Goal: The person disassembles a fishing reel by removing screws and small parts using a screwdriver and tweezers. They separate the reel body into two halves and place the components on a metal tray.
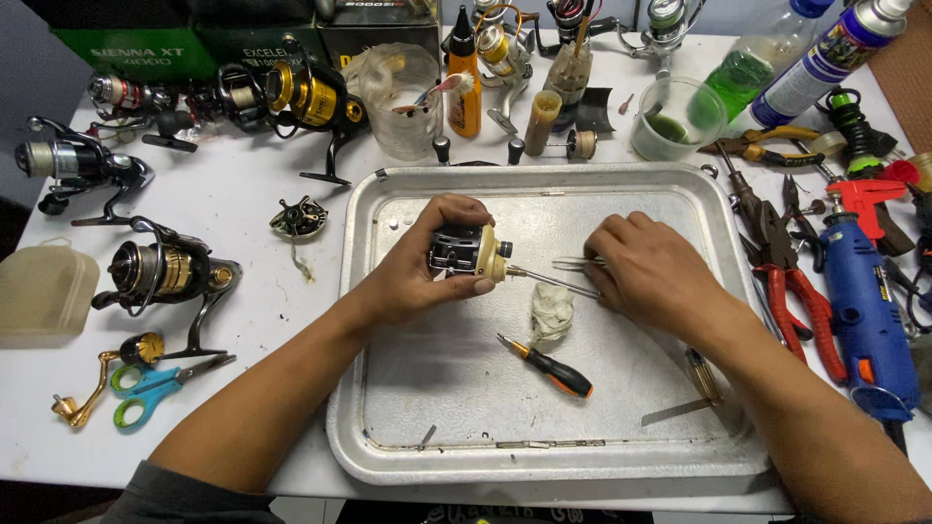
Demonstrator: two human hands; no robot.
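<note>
My left hand (419, 267) grips a black and cream fishing reel body (470, 251) above a metal tray (388, 427). A thin metal shaft (553, 281) sticks out of the reel toward the right. My right hand (652, 270) rests on the tray and holds metal tweezers (577, 262) whose tips point left at the reel. A crumpled white cloth (550, 311) lies just below the shaft. A black and orange screwdriver (549, 367) lies on the tray nearer to me.
Several spinning reels (165, 272) stand on the white table left of the tray, with green-blue scissors (146, 388). Right of the tray lie red-handled pliers (791, 291) and a blue rotary tool (869, 311). Bottles, a spray can (825, 58) and cups (675, 121) crowd the far edge.
</note>
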